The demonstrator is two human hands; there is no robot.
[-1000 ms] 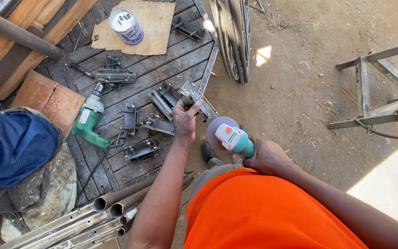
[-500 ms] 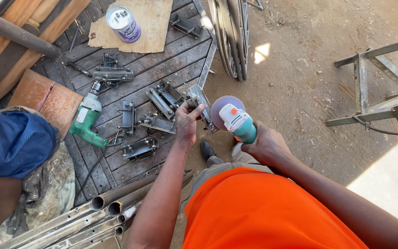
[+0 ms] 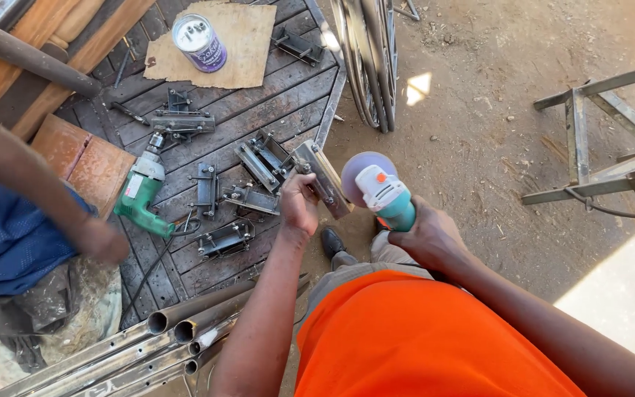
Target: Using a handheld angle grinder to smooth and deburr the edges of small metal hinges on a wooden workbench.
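Observation:
My left hand (image 3: 299,206) grips a flat steel bracket (image 3: 323,177), holding it tilted over the edge of a metal-slatted work table (image 3: 255,92). My right hand (image 3: 429,237) holds a teal and white angle grinder (image 3: 385,195); its grey disc (image 3: 358,167) sits right beside the bracket's end, and contact cannot be told. I wear an orange shirt, and one dark shoe (image 3: 334,242) shows below the grinder.
Several similar brackets (image 3: 257,158) and a green power drill (image 3: 141,197) lie on the table, with a paint tin (image 3: 198,42) on cardboard at the back. Steel pipes (image 3: 148,342) lie at the lower left. Another person's arm (image 3: 45,198) reaches in from the left. A metal frame (image 3: 597,147) stands on the dirt.
My left hand has lifted the bracket off the table and tilted it toward the grinder disc. The other person's arm has come into view on the left.

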